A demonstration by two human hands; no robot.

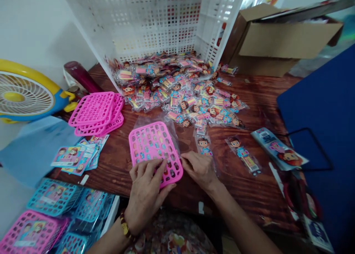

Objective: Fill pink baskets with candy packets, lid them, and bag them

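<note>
A pink perforated plastic basket (152,138) lies on the wooden table in front of me, with small printed pieces showing through its holes. Clear plastic film of a bag (172,130) shows past its far and right edges. My left hand (145,189) grips the basket's near side, fingers over the top and thumb along the near edge. At the basket's right edge, my right hand (200,169) is closed in a pinch on the bag's edge. Just beyond that hand lies a small cartoon packet (204,144); another packet (244,154) lies farther right.
A tipped white crate (155,24) spills many packets (191,94). Left are stacked pink baskets (93,109), printed cards (76,157), a fan (24,93) and bagged baskets (52,196). Right are a cardboard box (277,39), card headers (279,148), scissors (302,198) and a blue panel (324,128).
</note>
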